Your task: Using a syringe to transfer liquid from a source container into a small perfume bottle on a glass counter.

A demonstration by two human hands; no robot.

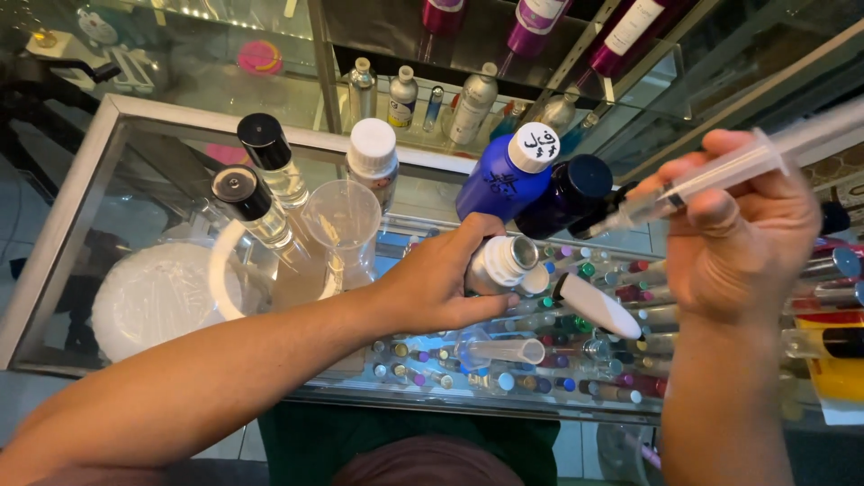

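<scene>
Dim bluish-green indoor light; glare streaks the glass counter top (strongest far left); wide-angle bending at edges; near forearms slightly soft.

Left hand low, forearm stretched across, fingers curled in closed grip. Right hand raised, wrist upright, fingers pinched shut.

Blue bottle with white cap at the counter's far edge; beside it a dark navy bottle. Clear syringe. White, silver-rimmed bottle. Two black-capped clear bottles far left.
</scene>
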